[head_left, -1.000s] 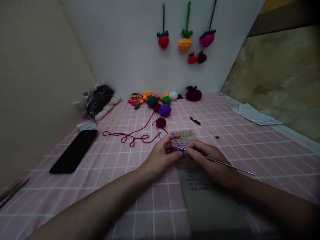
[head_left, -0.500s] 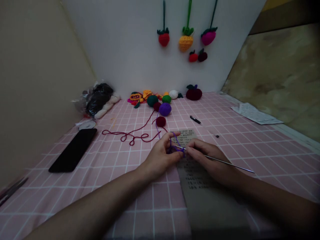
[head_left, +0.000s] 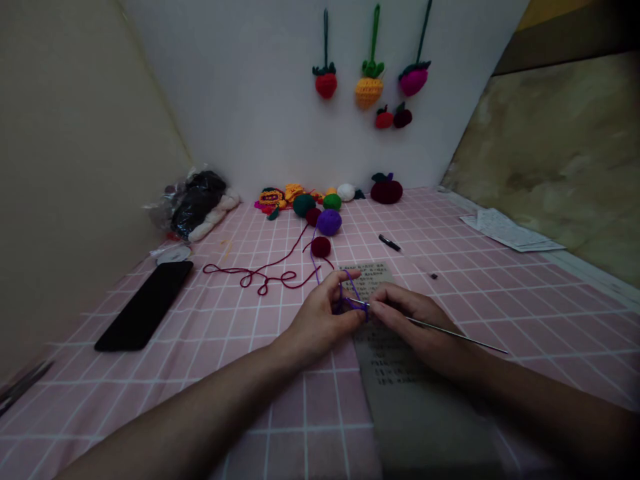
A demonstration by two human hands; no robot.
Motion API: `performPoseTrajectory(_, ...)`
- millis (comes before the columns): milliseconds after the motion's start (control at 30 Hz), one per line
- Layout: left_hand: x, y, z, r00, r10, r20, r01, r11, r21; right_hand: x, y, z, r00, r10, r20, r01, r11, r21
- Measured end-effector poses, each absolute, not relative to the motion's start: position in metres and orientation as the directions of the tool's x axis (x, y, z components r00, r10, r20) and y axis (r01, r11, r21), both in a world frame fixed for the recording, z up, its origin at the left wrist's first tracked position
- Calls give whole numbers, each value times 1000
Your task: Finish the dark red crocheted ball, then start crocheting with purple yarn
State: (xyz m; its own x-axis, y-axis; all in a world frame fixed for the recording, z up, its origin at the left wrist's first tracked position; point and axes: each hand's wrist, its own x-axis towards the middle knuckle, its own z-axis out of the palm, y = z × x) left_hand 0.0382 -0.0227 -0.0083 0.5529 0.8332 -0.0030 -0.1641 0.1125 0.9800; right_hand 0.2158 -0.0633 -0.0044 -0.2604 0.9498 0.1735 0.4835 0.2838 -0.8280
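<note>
My left hand (head_left: 323,313) pinches purple yarn (head_left: 353,285) between thumb and fingers, with a strand looped over the raised index finger. My right hand (head_left: 413,317) grips a long, thin metal crochet hook (head_left: 460,333), whose tip sits in the purple loops between both hands. From the left fingers the strand leads back toward a purple yarn ball (head_left: 329,222). Below the hands lies a grey-brown sheet of cardboard (head_left: 400,413) with handwritten lines, partly covered by my right hand.
A black phone (head_left: 145,307) lies at left near a plastic bag of dark yarn (head_left: 200,200). Dark red yarn (head_left: 263,277) trails from a ball (head_left: 321,247). A pen (head_left: 389,243) and papers (head_left: 510,229) lie at right. Crocheted fruits (head_left: 369,92) hang on the wall.
The whole view has shifted slightly, so the scene sits a little lower. Both hands keep their hold, and the hook stays in the purple loops with almost no visible movement.
</note>
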Motion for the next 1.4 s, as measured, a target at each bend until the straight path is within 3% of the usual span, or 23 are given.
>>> performPoseTrajectory(1400, 38, -23, -13, 555, 832, -24, -147, 126, 981, 214, -62, -3, -265, 954, 139, 508, 261, -821)
